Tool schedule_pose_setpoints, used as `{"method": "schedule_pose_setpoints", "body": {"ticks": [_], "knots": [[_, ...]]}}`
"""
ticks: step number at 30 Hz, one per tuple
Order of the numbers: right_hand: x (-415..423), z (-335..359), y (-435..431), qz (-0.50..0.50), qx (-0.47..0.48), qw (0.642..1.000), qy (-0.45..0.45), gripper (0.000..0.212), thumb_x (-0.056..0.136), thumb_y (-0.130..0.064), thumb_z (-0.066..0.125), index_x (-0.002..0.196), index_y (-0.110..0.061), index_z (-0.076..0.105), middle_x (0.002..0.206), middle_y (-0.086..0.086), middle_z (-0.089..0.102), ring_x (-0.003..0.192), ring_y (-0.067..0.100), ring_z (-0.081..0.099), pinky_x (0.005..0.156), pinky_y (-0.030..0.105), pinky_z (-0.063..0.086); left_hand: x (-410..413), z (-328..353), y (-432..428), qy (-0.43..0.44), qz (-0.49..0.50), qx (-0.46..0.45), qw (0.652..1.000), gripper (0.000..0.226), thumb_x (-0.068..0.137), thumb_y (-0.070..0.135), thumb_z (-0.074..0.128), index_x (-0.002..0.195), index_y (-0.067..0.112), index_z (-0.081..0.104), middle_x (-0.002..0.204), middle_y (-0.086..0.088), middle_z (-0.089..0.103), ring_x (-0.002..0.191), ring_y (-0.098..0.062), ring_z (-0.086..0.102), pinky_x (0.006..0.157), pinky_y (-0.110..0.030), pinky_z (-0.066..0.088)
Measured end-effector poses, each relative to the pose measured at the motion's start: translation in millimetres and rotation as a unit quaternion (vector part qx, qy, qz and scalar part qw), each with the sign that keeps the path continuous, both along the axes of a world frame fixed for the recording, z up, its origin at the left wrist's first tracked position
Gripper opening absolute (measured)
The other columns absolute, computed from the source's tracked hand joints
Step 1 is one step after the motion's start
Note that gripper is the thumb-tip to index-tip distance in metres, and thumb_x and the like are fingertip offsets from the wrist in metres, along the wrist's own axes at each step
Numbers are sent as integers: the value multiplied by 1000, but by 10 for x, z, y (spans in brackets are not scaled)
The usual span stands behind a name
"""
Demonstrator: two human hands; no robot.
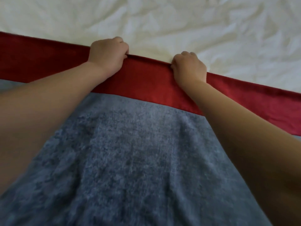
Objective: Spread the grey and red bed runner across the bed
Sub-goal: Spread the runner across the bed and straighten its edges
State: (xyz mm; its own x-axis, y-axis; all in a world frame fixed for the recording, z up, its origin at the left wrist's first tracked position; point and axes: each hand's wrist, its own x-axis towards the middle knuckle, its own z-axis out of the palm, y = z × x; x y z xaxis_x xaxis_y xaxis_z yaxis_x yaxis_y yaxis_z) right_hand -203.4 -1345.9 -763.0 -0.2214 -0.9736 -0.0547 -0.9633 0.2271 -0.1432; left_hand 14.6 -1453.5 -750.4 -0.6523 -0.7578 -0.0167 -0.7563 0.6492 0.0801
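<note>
While the grey and red bed runner [130, 152] lies across the white bed [179, 25] with its red border at the far edge, the left hand [108, 53] and right hand [189, 66] each grip that edge with curled fingers, near each other.

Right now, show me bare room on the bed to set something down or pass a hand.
Free: the white sheet beyond the runner's red band, across the far side. Crowded: its far edge, gripped by the left hand and right hand, and the grey panel hemmed between both forearms.
</note>
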Motion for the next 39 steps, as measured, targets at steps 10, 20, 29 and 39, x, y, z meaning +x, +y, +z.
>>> {"method": "schedule_pose_setpoints", "body": {"ticks": [10, 20, 29, 39], "knots": [[-766, 86, 604, -6, 34, 999, 42, 21, 94, -23, 47, 106, -9, 58, 107, 14, 59, 103, 36, 50, 84, 45, 38, 570, 62, -84, 5, 43, -35, 998, 16, 85, 11, 54, 98, 4, 62, 99, -21, 57, 85, -44, 58, 66, -47, 49], [-958, 29, 683, -27, 26, 999, -6, 21, 95, -29, 47, 104, -11, 56, 104, 13, 59, 99, 36, 52, 79, 42, 39, 163, 74, -3, -19, 105, -16, 994, 30, 77, -2, 48, 102, 8, 63, 105, -21, 56, 95, -43, 56, 73, -48, 49], [-2022, 112, 1563, -32, 37, 997, 52, 21, 92, -19, 54, 110, -9, 57, 105, 17, 58, 97, 38, 54, 82, 47, 43, -1658, 11, 1131, 87, -40, 103, 990, 22, 91, 29, 53, 107, 15, 60, 110, -6, 58, 100, -28, 58, 77, -41, 50], [-2735, 30, 1625, -1, 17, 1000, 22, 20, 94, -27, 49, 101, -11, 58, 105, 12, 63, 102, 33, 54, 84, 43, 37, -3015, -75, 1616, 33, -108, 58, 992, 17, 91, 23, 52, 103, 15, 62, 107, -9, 63, 96, -32, 61, 68, -36, 45]]}}
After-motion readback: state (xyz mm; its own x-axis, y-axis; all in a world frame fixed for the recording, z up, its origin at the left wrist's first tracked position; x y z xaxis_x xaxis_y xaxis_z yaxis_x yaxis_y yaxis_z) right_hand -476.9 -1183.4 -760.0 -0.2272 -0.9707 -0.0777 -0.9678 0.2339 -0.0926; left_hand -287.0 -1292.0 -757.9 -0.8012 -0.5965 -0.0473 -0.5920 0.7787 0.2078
